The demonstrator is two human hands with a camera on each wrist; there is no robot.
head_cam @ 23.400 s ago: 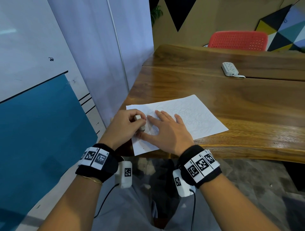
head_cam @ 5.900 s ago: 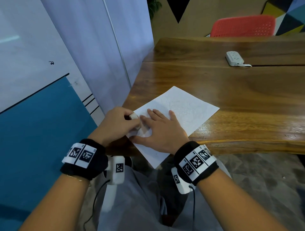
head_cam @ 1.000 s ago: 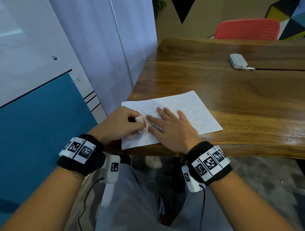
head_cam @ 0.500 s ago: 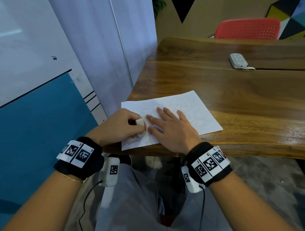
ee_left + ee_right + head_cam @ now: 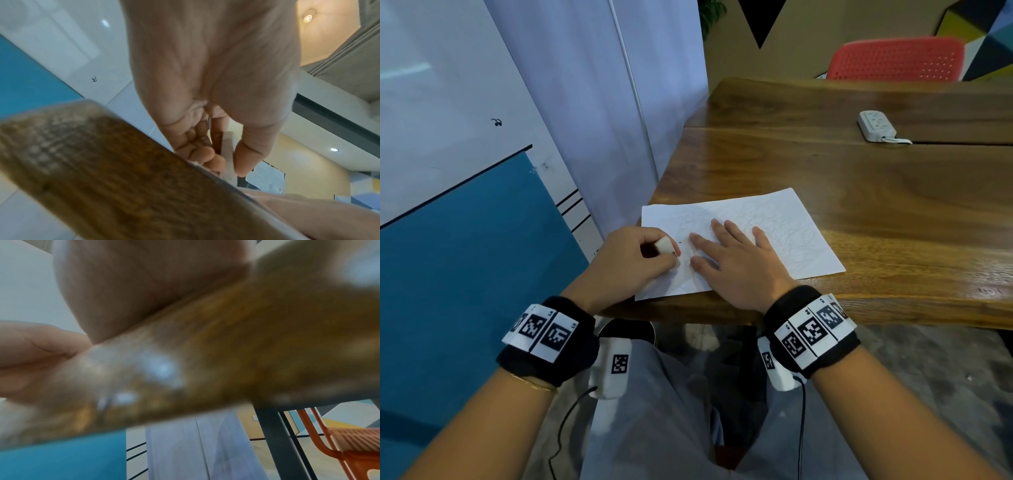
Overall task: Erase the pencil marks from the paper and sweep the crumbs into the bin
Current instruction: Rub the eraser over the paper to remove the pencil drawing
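Rubbing at the white sheet of scribbled paper (image 5: 750, 240) on the brown wooden desk (image 5: 859, 192).

My left hand (image 5: 633, 260) pinches a small white block eraser (image 5: 664, 246) between thumb and curled fingers, its tip on the paper's near left part. My right hand (image 5: 736, 263) lies flat beside it, fingers spread, pressing the paper down. A white power strip (image 5: 876, 125) sits well beyond the paper.
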